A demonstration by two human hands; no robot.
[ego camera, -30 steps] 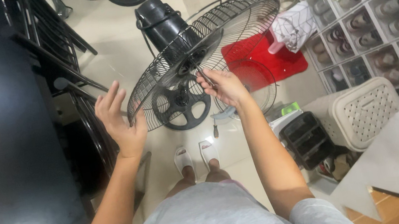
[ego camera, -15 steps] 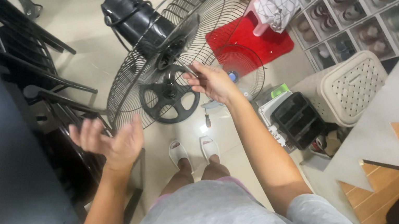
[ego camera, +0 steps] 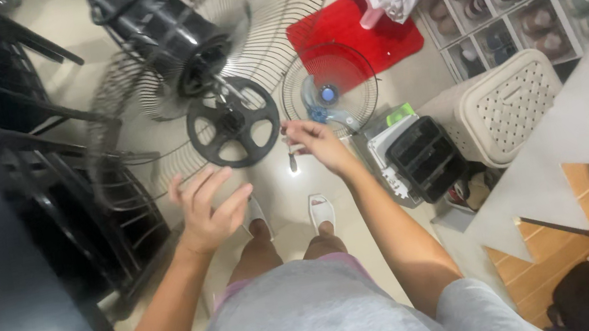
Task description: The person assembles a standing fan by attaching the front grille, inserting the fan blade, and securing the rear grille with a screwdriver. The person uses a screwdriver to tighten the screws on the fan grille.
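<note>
Right hand (ego camera: 310, 142) pinches something small, can't tell what; left hand (ego camera: 206, 211) spread, empty. Steady the wire guard (ego camera: 151, 144), blurred upper left, before refitting.

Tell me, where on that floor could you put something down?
Bare tile lies between the round black fan base and the person's feet, and more beside the red mat. Right of the right hand, the black bin and cream basket crowd it.
</note>
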